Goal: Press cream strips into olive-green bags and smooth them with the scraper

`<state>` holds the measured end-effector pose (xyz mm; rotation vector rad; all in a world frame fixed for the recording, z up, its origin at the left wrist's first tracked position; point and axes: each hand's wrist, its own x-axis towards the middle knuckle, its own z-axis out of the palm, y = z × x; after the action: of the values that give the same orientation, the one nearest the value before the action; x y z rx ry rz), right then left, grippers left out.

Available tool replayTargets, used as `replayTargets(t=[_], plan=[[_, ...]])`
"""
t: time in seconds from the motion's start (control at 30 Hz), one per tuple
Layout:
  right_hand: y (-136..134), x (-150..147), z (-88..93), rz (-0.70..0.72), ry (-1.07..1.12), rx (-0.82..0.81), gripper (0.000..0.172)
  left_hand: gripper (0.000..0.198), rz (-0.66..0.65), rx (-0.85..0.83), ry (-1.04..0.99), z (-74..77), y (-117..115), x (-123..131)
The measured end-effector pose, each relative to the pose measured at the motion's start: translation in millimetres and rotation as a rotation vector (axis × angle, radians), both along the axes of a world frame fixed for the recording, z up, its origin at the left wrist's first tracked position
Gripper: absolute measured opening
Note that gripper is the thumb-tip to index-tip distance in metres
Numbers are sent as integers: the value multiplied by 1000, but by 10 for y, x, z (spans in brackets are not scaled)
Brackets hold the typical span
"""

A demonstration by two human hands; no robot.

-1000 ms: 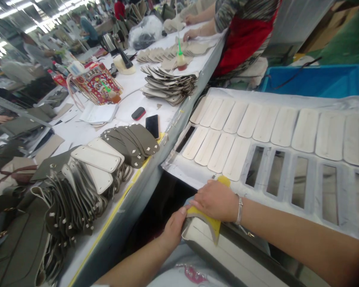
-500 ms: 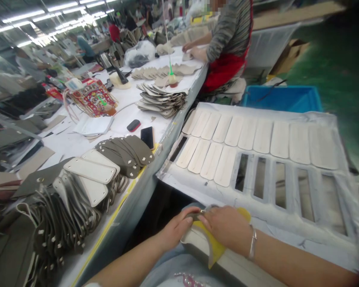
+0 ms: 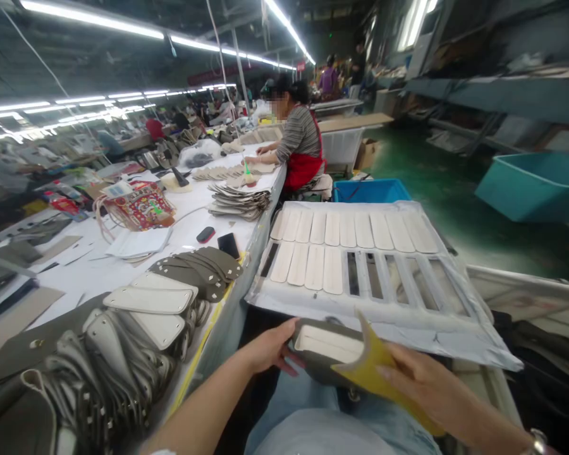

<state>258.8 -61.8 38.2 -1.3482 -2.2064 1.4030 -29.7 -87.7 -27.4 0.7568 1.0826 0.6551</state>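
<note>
My left hand (image 3: 277, 346) grips the left end of a dark grey leather-like piece (image 3: 322, 374), its thumb at the upper edge and its fingers below. A cream panel (image 3: 329, 343) sits within the piece's upper side, over my lap. On the right, my right hand (image 3: 412, 379) is closed on a bent yellow sheet (image 3: 372, 360), whose curved end overlaps the right end of the grey piece. A small metal fitting (image 3: 354, 395) shows beneath the piece. The yellow sheet's exact kind is unclear.
Ahead is a white slotted board (image 3: 284, 303) bearing cream strips (image 3: 325, 268). Stacked grey straps (image 3: 109, 354) and a phone (image 3: 228, 245) lie on the left table (image 3: 192, 221). A co-worker in a red apron (image 3: 306, 165) sits beyond, near a blue bin (image 3: 372, 191).
My hands have moved apart from their close grip. The grey piece has turned, with its cream panel showing, and the yellow sheet has shifted right with my right hand. My view has tilted up.
</note>
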Motion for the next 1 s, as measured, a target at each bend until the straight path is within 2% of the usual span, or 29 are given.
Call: replayTargets(t=[0.13, 0.27, 0.43, 0.57, 0.77, 0.87, 1.0], plan=[[-484, -272, -344, -155, 31, -2, 33, 59, 116, 7, -175, -123, -78, 206], [-646, -549, -544, -254, 13, 9, 36, 61, 191, 91, -253, -229, -62, 316], [-709, -904, -699, -368, 274, -312, 39, 63, 275, 169, -367, -312, -85, 301], [-816, -1220, -867, -520, 360, -591, 43, 65, 248, 164, -407, -304, -96, 241], [-820, -1411, -817, -561, 607, -792, 43, 61, 268, 203, -271, -272, -29, 237], [-779, -1405, -801, -575, 618, -847, 44, 54, 291, 249, -189, -271, 15, 273], [-740, -1353, -870, -569, 617, -896, 49, 49, 273, 293, -68, -259, 73, 322]])
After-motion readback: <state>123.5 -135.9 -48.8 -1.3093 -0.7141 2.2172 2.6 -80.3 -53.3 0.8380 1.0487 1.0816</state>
